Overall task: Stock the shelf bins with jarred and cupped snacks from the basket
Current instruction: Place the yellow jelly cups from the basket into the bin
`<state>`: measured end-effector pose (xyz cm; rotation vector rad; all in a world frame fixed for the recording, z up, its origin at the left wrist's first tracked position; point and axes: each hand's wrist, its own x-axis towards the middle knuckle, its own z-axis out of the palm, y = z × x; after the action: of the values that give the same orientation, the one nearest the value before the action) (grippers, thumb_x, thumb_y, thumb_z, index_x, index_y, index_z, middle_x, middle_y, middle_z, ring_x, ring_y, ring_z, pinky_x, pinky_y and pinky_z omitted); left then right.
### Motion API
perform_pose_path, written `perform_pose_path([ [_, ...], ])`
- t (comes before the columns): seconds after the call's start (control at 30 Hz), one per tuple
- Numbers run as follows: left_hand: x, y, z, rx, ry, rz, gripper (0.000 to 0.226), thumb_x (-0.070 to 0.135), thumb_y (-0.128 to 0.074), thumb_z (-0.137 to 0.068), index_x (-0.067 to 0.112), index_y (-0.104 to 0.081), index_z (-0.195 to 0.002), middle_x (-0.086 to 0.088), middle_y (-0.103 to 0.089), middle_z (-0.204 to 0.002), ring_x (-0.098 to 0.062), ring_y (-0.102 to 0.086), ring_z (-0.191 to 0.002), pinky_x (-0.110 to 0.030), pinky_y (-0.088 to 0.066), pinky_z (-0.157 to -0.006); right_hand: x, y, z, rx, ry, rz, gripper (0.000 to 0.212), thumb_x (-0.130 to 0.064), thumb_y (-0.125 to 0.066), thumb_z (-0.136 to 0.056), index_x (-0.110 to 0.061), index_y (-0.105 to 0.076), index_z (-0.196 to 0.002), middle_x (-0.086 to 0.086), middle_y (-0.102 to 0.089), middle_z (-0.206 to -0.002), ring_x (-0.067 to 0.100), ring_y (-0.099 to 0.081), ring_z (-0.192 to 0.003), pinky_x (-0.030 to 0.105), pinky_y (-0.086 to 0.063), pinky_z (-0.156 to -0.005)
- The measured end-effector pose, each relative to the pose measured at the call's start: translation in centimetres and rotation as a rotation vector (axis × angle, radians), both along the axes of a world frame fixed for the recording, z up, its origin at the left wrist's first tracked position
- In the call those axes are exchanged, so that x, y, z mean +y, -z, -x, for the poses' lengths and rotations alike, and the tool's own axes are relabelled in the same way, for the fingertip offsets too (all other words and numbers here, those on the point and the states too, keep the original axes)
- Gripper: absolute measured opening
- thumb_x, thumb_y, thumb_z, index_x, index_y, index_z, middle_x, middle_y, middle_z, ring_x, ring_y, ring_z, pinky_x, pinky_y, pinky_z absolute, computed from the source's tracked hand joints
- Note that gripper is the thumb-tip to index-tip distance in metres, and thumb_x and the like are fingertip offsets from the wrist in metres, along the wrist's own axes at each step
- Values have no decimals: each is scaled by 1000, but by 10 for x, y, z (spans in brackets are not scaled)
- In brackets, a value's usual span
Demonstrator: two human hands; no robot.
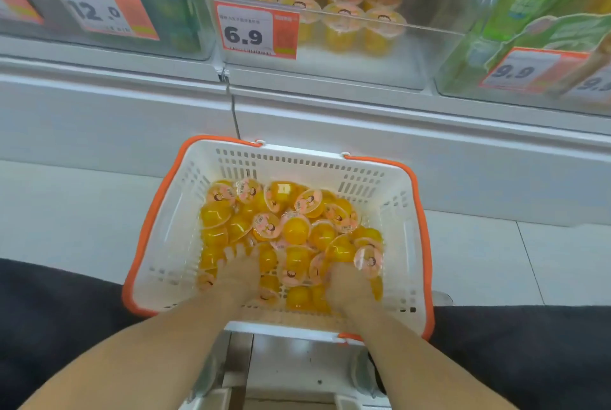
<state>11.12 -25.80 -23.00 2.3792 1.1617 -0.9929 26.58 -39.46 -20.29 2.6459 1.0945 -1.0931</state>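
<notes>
both hands (238, 272) (blurred) inside basket (410, 227), among cups (296, 231)

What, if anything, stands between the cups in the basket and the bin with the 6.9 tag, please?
The bin's clear front wall rises before the shelved cups, so the basket cups must go over it. Nothing else visible blocks the way.

A white basket (185, 224) with orange handles holds a messy pile of yellow cups (291, 231) with pink lids, lying all ways around both hands. Up past the hands, a clear shelf bin (420, 55) holds more cups (340, 12) standing up in rows.
</notes>
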Motion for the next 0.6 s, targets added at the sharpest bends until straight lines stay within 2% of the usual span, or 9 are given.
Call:
perform_pose_path([
  [0.07, 11, 1, 4, -27, -63, 2, 76, 35, -56, -97, 27, -10, -157, -14, -16, -155, -41, -32, -137, -49, -36, -110, -2, 7, -11, -111, 63, -40, 15, -14, -55, -88, -15, -66, -99, 6, -69, -103, 25, -66, -94, 35, -58, -80],
  [0.13, 20, 6, 8, -66, -71, 45, 68, 28, -60, -95, 24, -24, -153, -14, -21, -149, -36, -44, -129, -43, -45, -105, -11, 14, -19, -159, 149, -44, 12, -21, -58, -90, -18, -65, -100, 2, -68, -101, 20, -66, -89, 33, -59, -79],
  [0.2, 26, 4, 7, -127, -136, 103, 55, 23, -67, -90, 21, -43, -139, -12, -31, -139, -29, -55, -114, -37, -49, -97, -20, 16, -18, -117, 245, 11, 10, -28, -57, -95, -20, -58, -99, -2, -62, -96, 16, -61, -86, 28, -53, -79],
  [0.3, 34, 6, 6, -212, -239, 174, 43, 24, -75, -82, 20, -51, -117, -6, -45, -128, -21, -53, -100, -28, -47, -80, -26, 25, -17, -4, 315, 103, 24, -43, -56, -95, -21, -57, -101, -1, -59, -94, 15, -57, -85, 28, -49, -77],
  [0.37, 42, -2, 5, -256, -404, 347, 46, 25, -80, -81, 18, -52, -117, -1, -49, -121, -18, -51, -96, -25, -44, -66, -22, 27, -13, 82, 309, 119, 33, -50, -64, -88, -21, -59, -102, -1, -63, -96, 17, -60, -88, 29, -52, -77],
  [0.4, 46, -9, 5, -270, -538, 499, 50, 26, -81, -82, 18, -52, -122, 0, -47, -121, -19, -54, -96, -25, -45, -64, -22, 28, -12, 98, 289, 129, 34, -49, -67, -85, -21, -59, -102, -1, -62, -95, 17, -60, -89, 29, -53, -79],
  [0.47, 55, -18, 6, -283, -754, 852, 63, 35, -82, -81, 22, -51, -133, 0, -45, -135, -24, -62, -102, -29, -51, -74, -22, 32, -10, 104, 275, 115, 33, -45, -70, -84, -21, -59, -104, -1, -62, -96, 17, -60, -91, 29, -54, -83],
  [0.53, 57, -23, 9, -369, -885, 1119, 76, 44, -87, -72, 26, -54, -138, -9, -49, -145, -32, -62, -112, -37, -49, -92, -22, 30, -10, 106, 298, 80, 34, -47, -69, -83, -21, -59, -103, -1, -64, -95, 17, -61, -91, 30, -55, -82],
  [0.6, 57, -29, 10, -496, -1015, 1221, 71, 44, -81, -75, 22, -57, -138, -19, -58, -136, -35, -54, -107, -41, -41, -87, -16, 24, -14, 112, 308, 39, 29, -49, -66, -84, -22, -59, -93, -3, -62, -84, 16, -60, -84, 28, -52, -73],
])
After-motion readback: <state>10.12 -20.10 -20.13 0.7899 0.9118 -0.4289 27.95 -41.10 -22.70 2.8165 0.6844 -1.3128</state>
